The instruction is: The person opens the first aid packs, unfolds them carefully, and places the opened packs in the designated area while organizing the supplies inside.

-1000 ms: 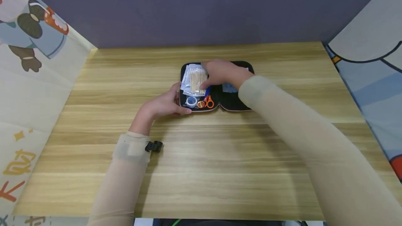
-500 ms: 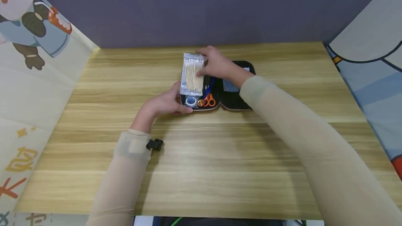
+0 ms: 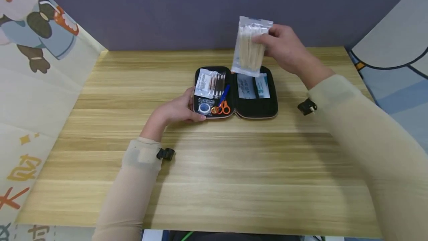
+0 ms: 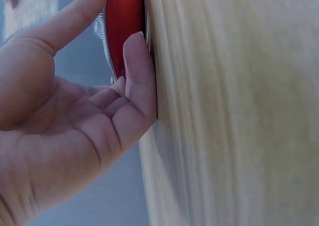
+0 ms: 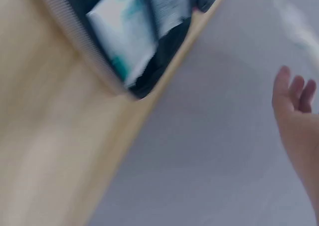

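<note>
A zippered first-aid case [image 3: 255, 108] lies unfolded on the wooden table, black inside. My left hand [image 3: 177, 110] holds its left edge; the left wrist view shows the thumb over the zipper and fingers curled at the red outer side [image 4: 125, 26]. Above the case's right half, my right hand [image 3: 287, 49] pinches a clear packet of cotton swabs [image 3: 249, 55] by its right side. Inside the left half are white packets [image 3: 203, 83], dark-tipped sticks [image 3: 219, 84], a roll of tape [image 3: 204, 108] and orange-handled scissors [image 3: 226, 108]. Flat sachets [image 3: 246, 86] fill the right half's pocket.
The wooden table [image 3: 214, 181] extends around the case on all sides. A grey-purple wall [image 3: 167, 10] stands behind it, with printed panels [image 3: 50, 81] at left and right. Small black wrist cameras [image 3: 307, 106] sit on both sleeves.
My right hand has lifted the cotton swab packet out of the case's left half and carried it up and right. My left hand stays at the case's edge.
</note>
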Demonstrator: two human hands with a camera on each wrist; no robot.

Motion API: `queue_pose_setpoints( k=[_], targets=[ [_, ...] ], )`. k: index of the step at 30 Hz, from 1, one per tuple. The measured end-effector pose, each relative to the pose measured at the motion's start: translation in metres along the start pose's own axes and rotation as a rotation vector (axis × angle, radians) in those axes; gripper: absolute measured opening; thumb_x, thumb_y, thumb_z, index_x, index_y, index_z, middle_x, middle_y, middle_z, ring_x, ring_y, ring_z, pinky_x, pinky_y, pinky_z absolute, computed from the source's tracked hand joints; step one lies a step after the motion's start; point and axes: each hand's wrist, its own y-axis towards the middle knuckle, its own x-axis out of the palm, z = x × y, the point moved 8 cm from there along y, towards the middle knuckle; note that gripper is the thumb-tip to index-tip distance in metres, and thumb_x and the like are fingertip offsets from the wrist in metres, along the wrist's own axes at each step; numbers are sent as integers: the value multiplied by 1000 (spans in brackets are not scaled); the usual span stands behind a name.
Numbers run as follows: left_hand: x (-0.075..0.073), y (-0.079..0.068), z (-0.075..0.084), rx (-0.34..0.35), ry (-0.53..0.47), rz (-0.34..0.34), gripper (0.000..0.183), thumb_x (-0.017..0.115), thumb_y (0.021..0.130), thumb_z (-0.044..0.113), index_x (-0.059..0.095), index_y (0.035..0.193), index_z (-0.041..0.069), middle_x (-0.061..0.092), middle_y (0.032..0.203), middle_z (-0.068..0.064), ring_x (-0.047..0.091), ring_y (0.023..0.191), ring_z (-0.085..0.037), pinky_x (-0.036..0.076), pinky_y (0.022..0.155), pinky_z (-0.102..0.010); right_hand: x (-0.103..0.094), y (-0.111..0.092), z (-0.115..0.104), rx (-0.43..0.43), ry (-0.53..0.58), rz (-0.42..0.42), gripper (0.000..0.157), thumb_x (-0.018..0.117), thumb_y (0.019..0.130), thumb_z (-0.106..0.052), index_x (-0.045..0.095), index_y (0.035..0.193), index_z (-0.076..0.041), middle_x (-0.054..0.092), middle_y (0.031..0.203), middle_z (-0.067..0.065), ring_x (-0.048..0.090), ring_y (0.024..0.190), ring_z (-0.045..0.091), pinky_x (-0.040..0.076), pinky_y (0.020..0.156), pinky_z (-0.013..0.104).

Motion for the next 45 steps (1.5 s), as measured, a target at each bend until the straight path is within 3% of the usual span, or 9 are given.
queue_pose_setpoints(
  k=[6,8,13,16,22,26,34,40,45],
  targets=[
    [-2,-3,-5,-13,20,-1,131,88,89,18,-15,171,22,58,146,-18,67,115,-31,62,97,-42,-31,-20,40,101,510,-63,50,42,114,-21,29,163,-22,68,136,13,69,125,31,55,111,52],
    [-2,-3,-7,-12,22,-6,132,88,89,18,-16,171,23,59,144,-17,68,112,-30,62,96,-41,-38,-24,53,133,534,-44,44,43,114,-28,29,156,-24,69,119,9,71,110,26,63,100,50],
    [-6,-7,-9,-18,25,3,132,88,88,17,-15,171,23,61,138,-18,67,103,-28,63,90,-39,-46,-27,76,234,360,-28,50,40,108,-62,33,138,-23,45,109,1,45,97,17,59,85,36],
    [-7,-8,-9,-12,20,5,130,88,88,16,-13,171,23,62,137,-19,67,102,-28,63,87,-38,-49,-28,84,264,222,-26,49,37,111,-58,37,139,-17,45,117,-1,47,100,14,55,83,31],
    [-5,-5,-9,-4,20,1,129,87,89,16,-12,171,23,61,135,-19,67,104,-28,63,88,-38,-47,-34,98,220,-512,-22,51,49,111,-35,48,151,-4,51,143,16,58,104,21,51,83,30],
    [-4,-5,-10,-17,23,-2,129,87,90,17,-13,171,24,60,137,-19,67,108,-30,63,91,-40,-36,-35,105,179,-732,-43,47,59,106,-27,57,145,0,47,153,29,51,121,39,46,102,51],
    [-1,-5,-7,-14,32,5,129,87,89,17,-13,171,24,60,138,-19,67,110,-31,64,93,-41,-14,-37,99,114,-867,-103,35,72,100,-26,67,125,-1,65,113,19,54,95,31,48,80,45],
    [2,-6,-3,-9,49,4,129,88,89,18,-12,172,23,59,137,-19,68,108,-31,64,92,-40,-3,-44,97,150,-895,-204,29,77,98,-24,68,117,-3,60,106,14,51,93,30,45,81,44],
    [-1,-10,-1,-21,54,15,127,87,90,18,-10,172,26,58,136,-20,67,106,-30,64,92,-40,4,-38,92,107,-870,-130,27,75,99,-28,69,114,-7,61,101,11,52,89,29,44,78,44]
  ],
)
